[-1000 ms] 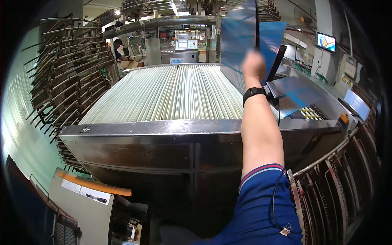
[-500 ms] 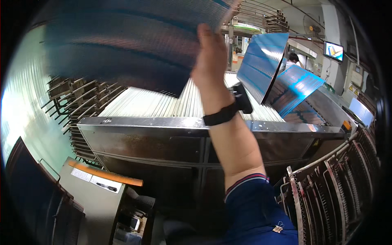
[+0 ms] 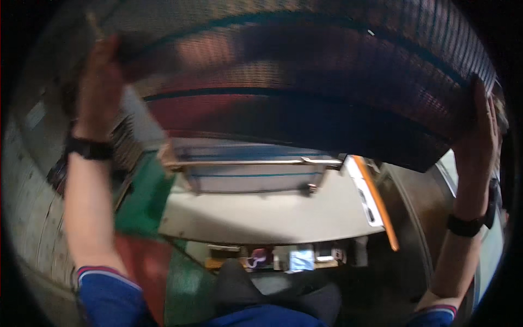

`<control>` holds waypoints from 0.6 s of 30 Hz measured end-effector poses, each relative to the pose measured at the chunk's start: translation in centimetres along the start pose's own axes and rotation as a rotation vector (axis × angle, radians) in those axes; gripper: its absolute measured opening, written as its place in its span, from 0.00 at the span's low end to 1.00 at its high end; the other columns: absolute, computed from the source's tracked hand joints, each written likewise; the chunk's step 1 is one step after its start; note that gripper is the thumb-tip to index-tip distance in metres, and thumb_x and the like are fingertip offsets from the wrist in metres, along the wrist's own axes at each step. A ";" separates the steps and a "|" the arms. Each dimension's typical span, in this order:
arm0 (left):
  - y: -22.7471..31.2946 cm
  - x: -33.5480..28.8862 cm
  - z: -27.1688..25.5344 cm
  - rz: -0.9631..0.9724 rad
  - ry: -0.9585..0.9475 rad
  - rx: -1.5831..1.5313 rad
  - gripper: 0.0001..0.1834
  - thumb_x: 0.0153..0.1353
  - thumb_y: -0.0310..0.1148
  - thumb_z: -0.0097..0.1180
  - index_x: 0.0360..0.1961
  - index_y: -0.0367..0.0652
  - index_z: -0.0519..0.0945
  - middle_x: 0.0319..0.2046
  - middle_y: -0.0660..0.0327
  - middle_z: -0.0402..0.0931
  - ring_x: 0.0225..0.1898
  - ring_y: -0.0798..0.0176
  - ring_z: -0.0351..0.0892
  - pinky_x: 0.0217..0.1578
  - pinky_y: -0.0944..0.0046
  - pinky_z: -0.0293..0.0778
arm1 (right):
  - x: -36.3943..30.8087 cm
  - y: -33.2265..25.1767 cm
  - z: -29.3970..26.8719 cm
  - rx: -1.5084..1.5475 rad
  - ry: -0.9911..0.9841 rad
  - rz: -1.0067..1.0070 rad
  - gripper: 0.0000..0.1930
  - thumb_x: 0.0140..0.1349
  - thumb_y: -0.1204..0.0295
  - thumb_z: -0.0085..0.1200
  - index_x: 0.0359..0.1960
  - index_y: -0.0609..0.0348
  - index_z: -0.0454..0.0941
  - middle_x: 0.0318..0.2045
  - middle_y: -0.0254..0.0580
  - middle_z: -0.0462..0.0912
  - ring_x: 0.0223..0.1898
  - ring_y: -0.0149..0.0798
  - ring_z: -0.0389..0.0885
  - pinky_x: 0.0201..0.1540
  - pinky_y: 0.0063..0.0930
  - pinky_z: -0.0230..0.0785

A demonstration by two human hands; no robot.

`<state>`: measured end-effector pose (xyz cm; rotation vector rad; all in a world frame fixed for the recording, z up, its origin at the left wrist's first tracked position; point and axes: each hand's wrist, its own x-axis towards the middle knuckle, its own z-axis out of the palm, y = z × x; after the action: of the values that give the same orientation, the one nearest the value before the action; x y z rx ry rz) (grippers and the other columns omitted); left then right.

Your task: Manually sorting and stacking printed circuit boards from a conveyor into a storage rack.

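A large, thin, dark circuit-board panel (image 3: pixel 305 82) with teal stripes spans the upper part of the view, tilted and raised in front of me. My left hand (image 3: pixel 99 90) grips its left edge, somewhat smeared by motion. At the opposite edge my right hand (image 3: pixel 480 133) holds the panel, fingers along the side. Below the panel's lower edge, a second striped panel (image 3: pixel 250 175) sits behind a metal bar (image 3: pixel 245 162) at the far side of a beige table (image 3: pixel 256 220). The held panel covers much of what lies beyond.
Along the table's right side runs an orange strip (image 3: pixel 377 201) beside a white sheet (image 3: pixel 362 193) with a dark pen-like object. Under the tabletop, a shelf holds small items, including a light-blue one (image 3: pixel 301 260). A dark rack (image 3: pixel 124 144) stands at the left, above green flooring (image 3: pixel 143 188).
My view has swung left, from the metal machine with white rollers to the beige table. The panel has come along, and my left hand now shows on its left edge.
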<state>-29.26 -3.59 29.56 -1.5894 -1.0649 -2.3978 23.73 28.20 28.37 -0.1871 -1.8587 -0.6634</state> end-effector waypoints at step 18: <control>-7.3 -4.5 -3.7 -0.138 0.065 -0.092 0.06 0.70 0.34 0.53 0.40 0.43 0.75 0.45 0.58 0.78 0.50 0.59 0.76 0.55 0.54 0.72 | 7.1 -6.5 13.9 1.161 -0.187 0.841 0.23 0.70 0.58 0.52 0.58 0.62 0.70 0.50 0.41 0.79 0.51 0.34 0.79 0.54 0.32 0.75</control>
<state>-33.14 -1.61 21.29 -1.4990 -1.1012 -2.6045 6.83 28.78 29.09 -0.2283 -1.8277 1.0288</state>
